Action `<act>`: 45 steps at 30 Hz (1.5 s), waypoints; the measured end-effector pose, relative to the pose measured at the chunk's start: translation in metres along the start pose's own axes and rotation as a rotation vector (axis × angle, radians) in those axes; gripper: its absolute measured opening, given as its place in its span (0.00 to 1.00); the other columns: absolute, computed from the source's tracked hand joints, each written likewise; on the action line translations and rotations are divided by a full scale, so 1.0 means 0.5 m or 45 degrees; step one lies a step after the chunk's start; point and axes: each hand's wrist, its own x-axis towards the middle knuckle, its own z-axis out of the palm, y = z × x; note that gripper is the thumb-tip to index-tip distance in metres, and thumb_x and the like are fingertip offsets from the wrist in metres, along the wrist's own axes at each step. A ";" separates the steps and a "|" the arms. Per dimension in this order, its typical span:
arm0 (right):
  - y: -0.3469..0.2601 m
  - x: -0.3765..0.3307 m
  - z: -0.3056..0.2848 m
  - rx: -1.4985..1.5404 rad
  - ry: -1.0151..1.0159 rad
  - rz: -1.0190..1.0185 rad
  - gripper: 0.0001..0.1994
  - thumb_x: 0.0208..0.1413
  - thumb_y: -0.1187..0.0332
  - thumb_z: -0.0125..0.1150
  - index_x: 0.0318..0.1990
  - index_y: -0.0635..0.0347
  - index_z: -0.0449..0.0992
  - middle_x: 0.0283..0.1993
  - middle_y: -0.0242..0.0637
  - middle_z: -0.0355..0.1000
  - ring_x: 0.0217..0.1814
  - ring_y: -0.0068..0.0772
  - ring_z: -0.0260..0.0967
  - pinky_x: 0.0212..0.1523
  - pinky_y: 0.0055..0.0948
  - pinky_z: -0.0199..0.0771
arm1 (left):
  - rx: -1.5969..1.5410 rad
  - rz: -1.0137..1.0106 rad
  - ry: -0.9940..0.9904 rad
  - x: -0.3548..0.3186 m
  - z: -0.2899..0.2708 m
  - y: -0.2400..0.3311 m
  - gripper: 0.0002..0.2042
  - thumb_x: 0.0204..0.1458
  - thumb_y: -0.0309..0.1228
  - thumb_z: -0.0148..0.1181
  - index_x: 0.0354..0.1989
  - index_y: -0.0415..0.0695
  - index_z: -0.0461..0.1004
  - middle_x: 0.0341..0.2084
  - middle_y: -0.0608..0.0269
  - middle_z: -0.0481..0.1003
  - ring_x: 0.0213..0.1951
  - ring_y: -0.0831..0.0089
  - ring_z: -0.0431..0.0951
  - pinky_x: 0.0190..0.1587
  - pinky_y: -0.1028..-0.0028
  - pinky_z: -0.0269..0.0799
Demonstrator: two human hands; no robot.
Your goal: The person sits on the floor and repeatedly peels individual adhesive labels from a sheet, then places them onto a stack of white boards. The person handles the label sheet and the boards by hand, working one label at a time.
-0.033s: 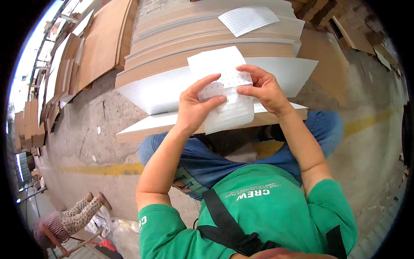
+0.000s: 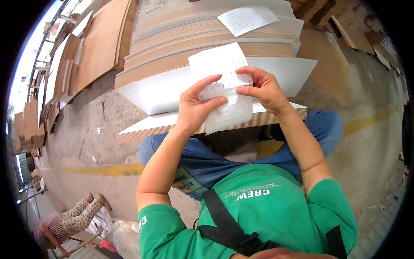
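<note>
A white sheet of small printed labels point(image 2: 220, 58) is up in front of me, with a plain, thin, whitish lower part point(image 2: 228, 115). My left hand point(image 2: 196, 103) grips its left side, index finger and thumb at the front, a gap between their tips. At the right edge, my right hand point(image 2: 265, 90) pinches the printed part between thumb and index finger. The other fingers of both hands are partly hidden. Below the sheet lies a stack of white-topped boards point(image 2: 142, 126) with brown edges, just beyond my knees.
Ahead, more brown-edged boards point(image 2: 172, 49) lean in a row, with another label sheet point(image 2: 248, 20) on top. Large brown panels point(image 2: 101, 36) stand to the left. A yellow line point(image 2: 103, 169) crosses the concrete floor. At lower left is another person point(image 2: 56, 231) near plastic bags point(image 2: 125, 235).
The label sheet's upper part has risen slightly and looks flatter, its crease less marked. Both hands keep nearly the same place and grip.
</note>
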 end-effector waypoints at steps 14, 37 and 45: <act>-0.033 -0.012 0.014 -0.343 0.058 -0.010 0.13 0.41 0.76 0.65 0.38 0.63 0.74 0.33 0.31 0.72 0.34 0.18 0.68 0.35 0.17 0.70 | 0.218 -0.010 -0.001 0.001 -0.003 0.009 0.15 0.43 0.27 0.63 0.41 0.40 0.74 0.35 0.62 0.75 0.35 0.79 0.73 0.38 0.79 0.70; -0.027 -0.021 -0.013 -0.140 0.178 0.166 0.09 0.53 0.67 0.56 0.34 0.65 0.75 0.25 0.26 0.69 0.25 0.12 0.60 0.25 0.14 0.61 | -0.270 -0.426 -0.114 0.019 -0.056 0.008 0.13 0.46 0.32 0.61 0.37 0.38 0.75 0.26 0.65 0.74 0.27 0.81 0.72 0.31 0.81 0.68; -0.031 -0.002 -0.070 -0.688 0.245 0.022 0.10 0.46 0.68 0.63 0.35 0.63 0.75 0.27 0.29 0.70 0.26 0.16 0.63 0.27 0.17 0.65 | -0.254 -0.397 -0.001 0.018 -0.039 -0.003 0.09 0.48 0.30 0.58 0.36 0.39 0.76 0.26 0.64 0.75 0.27 0.80 0.73 0.32 0.80 0.70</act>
